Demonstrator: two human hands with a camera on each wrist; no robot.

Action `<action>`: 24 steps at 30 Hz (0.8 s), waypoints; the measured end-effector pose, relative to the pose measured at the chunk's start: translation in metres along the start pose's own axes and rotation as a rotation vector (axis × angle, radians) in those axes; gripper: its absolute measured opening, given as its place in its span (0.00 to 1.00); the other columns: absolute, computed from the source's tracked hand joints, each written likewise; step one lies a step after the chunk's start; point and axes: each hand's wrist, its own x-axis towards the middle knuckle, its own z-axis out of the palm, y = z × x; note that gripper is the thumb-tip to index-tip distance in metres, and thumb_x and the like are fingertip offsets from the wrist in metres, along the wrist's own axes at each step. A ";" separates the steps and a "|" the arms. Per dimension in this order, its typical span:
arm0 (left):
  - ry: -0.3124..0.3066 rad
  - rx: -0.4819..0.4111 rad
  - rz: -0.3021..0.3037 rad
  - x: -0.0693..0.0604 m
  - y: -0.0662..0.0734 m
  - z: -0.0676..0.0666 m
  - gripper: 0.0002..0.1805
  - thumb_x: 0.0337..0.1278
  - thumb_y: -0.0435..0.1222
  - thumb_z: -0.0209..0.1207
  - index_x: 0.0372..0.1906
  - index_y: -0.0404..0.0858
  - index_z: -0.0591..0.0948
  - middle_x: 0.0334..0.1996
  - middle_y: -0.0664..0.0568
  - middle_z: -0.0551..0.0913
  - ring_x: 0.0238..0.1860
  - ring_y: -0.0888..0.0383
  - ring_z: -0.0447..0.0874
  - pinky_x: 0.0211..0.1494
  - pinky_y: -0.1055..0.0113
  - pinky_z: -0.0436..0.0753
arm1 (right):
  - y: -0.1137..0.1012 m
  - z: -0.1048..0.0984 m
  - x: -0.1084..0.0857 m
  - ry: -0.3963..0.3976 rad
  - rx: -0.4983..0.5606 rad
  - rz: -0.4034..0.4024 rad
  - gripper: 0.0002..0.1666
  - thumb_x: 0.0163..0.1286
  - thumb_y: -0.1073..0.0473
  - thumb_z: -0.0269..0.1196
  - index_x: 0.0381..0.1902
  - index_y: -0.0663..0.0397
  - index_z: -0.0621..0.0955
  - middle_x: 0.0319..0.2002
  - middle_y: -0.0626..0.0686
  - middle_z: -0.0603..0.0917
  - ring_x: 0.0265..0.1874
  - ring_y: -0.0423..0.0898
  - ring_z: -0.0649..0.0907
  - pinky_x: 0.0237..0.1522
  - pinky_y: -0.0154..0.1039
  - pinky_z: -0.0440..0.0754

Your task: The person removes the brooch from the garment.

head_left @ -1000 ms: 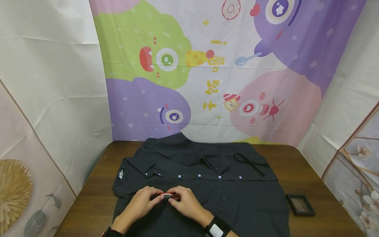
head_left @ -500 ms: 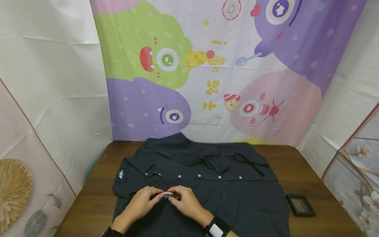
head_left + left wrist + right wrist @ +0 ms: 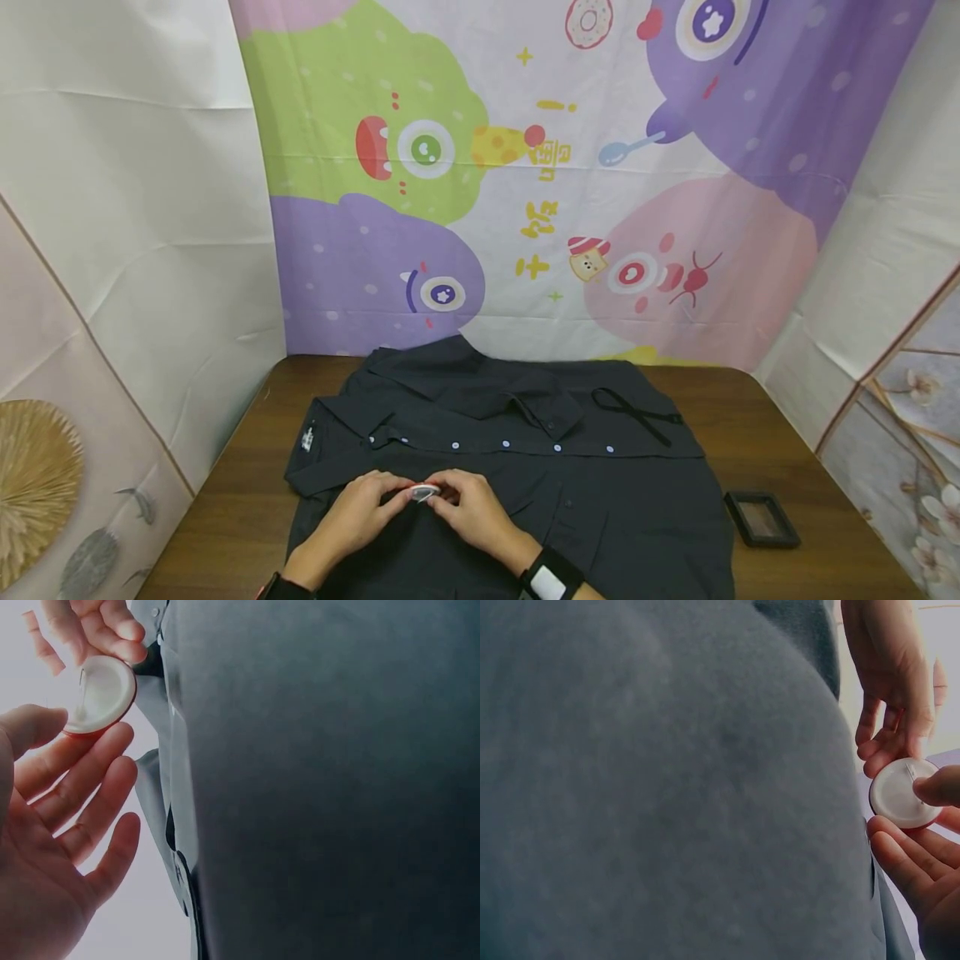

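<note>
A round pin-back badge (image 3: 424, 492) with a red edge is held above a dark button-up shirt (image 3: 637, 508) spread on the table. My left hand (image 3: 358, 512) pinches its left side between thumb and fingers. On the opposite side, my right hand (image 3: 477, 514) pinches it too. The badge's pale back (image 3: 109, 694), with a thin metal pin across it, faces up in the left wrist view. In the right wrist view, the right thumb (image 3: 939, 786) lies over part of that back. The badge's front is hidden.
At the right of the wooden table (image 3: 832, 558) lies a small black square frame (image 3: 778, 540). A black cord (image 3: 633, 410) rests on the shirt's upper right. Behind the table hangs a cartoon-print cloth (image 3: 525, 325).
The badge has tilted between my fingers, so more of its pale back shows in the head view. Both hands stay almost where they were.
</note>
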 end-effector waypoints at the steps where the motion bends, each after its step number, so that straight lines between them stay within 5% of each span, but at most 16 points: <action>1: 0.003 0.001 0.003 0.000 0.000 0.000 0.08 0.61 0.41 0.62 0.39 0.44 0.88 0.36 0.58 0.88 0.38 0.61 0.83 0.41 0.64 0.80 | 0.000 0.000 0.000 0.002 -0.001 0.000 0.08 0.63 0.66 0.66 0.41 0.58 0.84 0.37 0.53 0.87 0.32 0.34 0.83 0.34 0.25 0.81; 24: 0.026 -0.005 0.051 -0.001 -0.003 -0.003 0.07 0.61 0.37 0.61 0.39 0.42 0.88 0.36 0.56 0.89 0.40 0.58 0.85 0.44 0.59 0.82 | -0.003 0.004 0.005 0.041 0.010 0.028 0.07 0.59 0.68 0.69 0.37 0.59 0.85 0.32 0.54 0.88 0.27 0.30 0.80 0.31 0.25 0.80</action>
